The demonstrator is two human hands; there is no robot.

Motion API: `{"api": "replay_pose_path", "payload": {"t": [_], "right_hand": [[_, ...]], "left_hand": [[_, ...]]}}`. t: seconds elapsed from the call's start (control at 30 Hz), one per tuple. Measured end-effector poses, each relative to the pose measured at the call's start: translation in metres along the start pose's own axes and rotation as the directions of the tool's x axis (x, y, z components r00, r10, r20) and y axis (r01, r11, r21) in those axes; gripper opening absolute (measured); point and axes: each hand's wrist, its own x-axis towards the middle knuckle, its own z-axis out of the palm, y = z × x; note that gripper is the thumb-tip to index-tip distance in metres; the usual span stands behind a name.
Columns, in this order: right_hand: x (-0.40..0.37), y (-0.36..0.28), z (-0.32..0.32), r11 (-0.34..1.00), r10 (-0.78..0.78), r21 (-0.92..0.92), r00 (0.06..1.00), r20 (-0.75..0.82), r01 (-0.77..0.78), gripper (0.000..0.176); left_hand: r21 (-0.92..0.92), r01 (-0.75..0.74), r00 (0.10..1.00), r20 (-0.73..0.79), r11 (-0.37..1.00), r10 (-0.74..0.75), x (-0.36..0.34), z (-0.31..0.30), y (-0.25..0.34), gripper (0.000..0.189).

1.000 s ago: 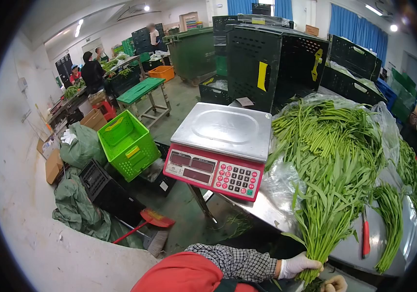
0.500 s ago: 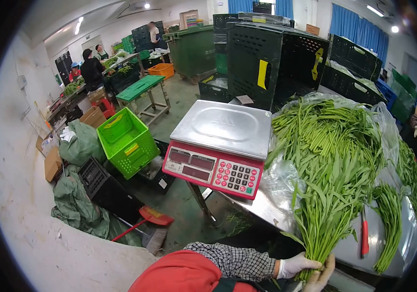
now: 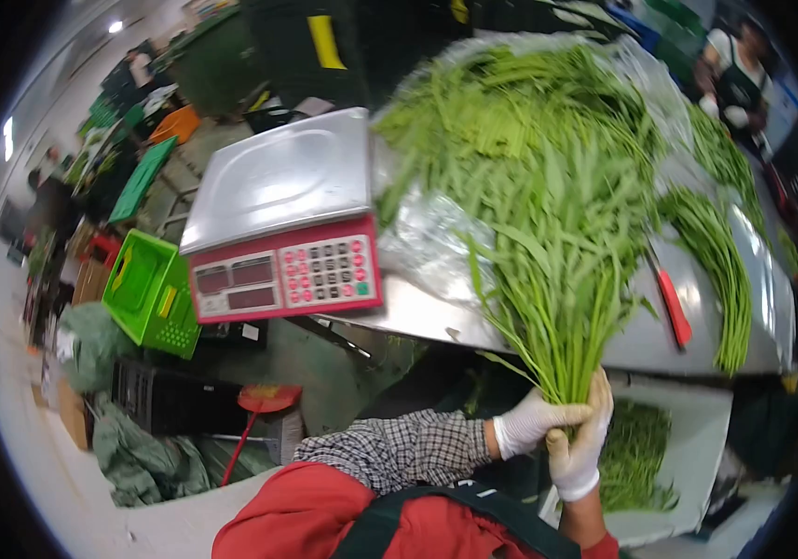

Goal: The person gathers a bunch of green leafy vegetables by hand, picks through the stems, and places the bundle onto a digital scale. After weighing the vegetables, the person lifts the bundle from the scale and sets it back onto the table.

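Fanning upward, leafy green stalks (image 3: 548, 242) bunch inside gloved hands (image 3: 557, 424).

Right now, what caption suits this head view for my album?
Left hand and right hand grip a bunch of greens beside a red scale.

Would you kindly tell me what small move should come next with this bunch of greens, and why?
Probably swing the bunch left onto the scale: the left hand and right hand both grip its stem ends, and the steel pan lies bare.
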Motion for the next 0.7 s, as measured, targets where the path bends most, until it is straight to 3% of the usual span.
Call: {"api": "replay_pose_path", "payload": {"t": [0.2,0.3,0.33,0.4,0.5,0.53,0.7], "right_hand": [[-0.009,0.009,0.005,0.997,0.059,0.055,0.998,-0.007,-0.059,0.09],[-0.012,0.013,0.007,0.993,0.056,0.111,0.998,-0.04,-0.051,0.082],[-0.013,0.013,0.009,0.966,0.124,0.234,0.991,-0.052,-0.108,0.078],[-0.019,0.014,0.014,0.858,0.262,0.468,0.964,-0.049,-0.21,0.07],[-0.019,0.019,0.015,0.853,0.241,0.505,0.957,-0.158,-0.132,0.06],[-0.016,0.018,0.01,0.908,0.217,0.399,0.96,-0.175,-0.132,0.049],[-0.02,0.021,0.008,0.92,0.207,0.371,0.961,-0.184,-0.127,0.033]], "left_hand": [[0.087,0.015,1.0,-0.021,0.996,-0.013,0.001,-0.004,0.004,0.05],[0.037,0.052,0.999,-0.018,0.998,-0.051,0.003,-0.005,0.002,0.048],[0.053,0.011,0.999,-0.04,0.999,-0.009,0.003,-0.006,-0.001,0.044],[0.036,0.079,0.997,0.007,0.996,-0.079,0.003,-0.012,0.0,0.043],[0.019,0.095,0.995,-0.002,0.995,-0.095,0.004,-0.011,0.001,0.035],[0.041,0.098,0.995,-0.001,0.994,-0.098,0.003,-0.016,0.0,0.033],[0.056,0.087,0.996,-0.034,0.995,-0.085,0.003,-0.011,0.002,0.03]]}}
